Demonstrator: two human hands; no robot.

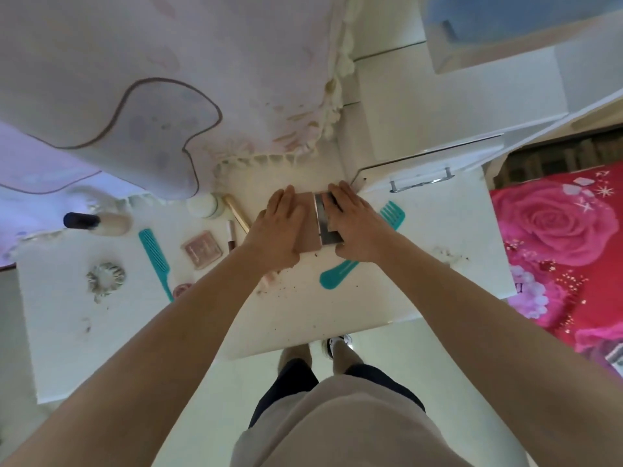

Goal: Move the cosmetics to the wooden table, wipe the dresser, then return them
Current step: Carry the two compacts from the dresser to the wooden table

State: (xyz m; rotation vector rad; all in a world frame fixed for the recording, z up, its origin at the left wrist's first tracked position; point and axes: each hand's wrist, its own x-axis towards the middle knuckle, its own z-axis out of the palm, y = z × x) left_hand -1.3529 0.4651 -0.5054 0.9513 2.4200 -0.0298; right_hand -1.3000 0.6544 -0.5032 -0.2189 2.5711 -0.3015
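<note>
Palette (308, 227), rose-coloured, hinged open, mirrored half to the right: centre of frame, on white dresser top (438, 237). Left hand (279, 227) lies flat on the pink half and right hand (354, 227) on the mirror half, fingers straight; whether either thumb hooks under the edge cannot be told. Left of frame: square compact (203, 249), teal tail comb (155, 261), dark-capped bottle (101, 223), scrunchie (105, 277). Wide-tooth teal comb (337, 276) lies partly under the right wrist.

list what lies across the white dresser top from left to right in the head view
dark-capped bottle → teal tail comb → pink compact → left hand → open palette → right hand
</note>
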